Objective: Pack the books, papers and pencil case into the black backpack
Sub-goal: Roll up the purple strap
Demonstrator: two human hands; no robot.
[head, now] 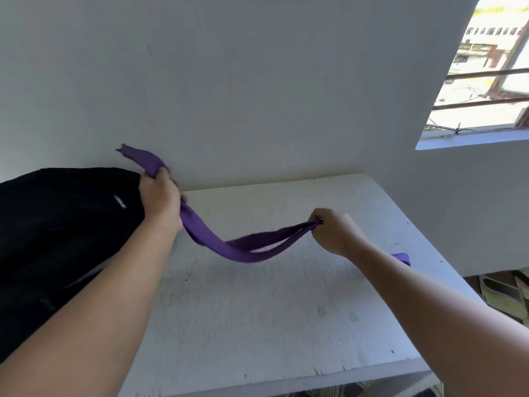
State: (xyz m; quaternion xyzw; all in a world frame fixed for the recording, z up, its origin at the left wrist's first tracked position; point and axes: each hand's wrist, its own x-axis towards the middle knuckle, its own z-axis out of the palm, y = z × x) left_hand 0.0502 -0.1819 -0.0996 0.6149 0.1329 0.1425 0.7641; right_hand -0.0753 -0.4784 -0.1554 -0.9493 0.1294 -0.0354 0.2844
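— What's the purple thing made of?

— Soft woven cloth, a long flat purple band (234, 249), limp and sagging in a curve between the two hands above the surface (257, 310). One end sticks up past the left hand (160, 196); another bit shows beyond the right forearm.

— And the grip on it?

— Both hands are closed tight. The left hand's fingers are curled round the band near its upper end; the right hand (333, 232) pinches a doubled loop of it in a fist.

— Where's the backpack?

— The black backpack (65, 224), matte fabric with a small silver label, bulks at the left edge of the surface against the white wall (229, 81). The left hand is just in front of its top corner; whether they touch, I can't tell. The right hand is well apart from it.

— The surface itself?

— White painted board, scuffed and speckled.
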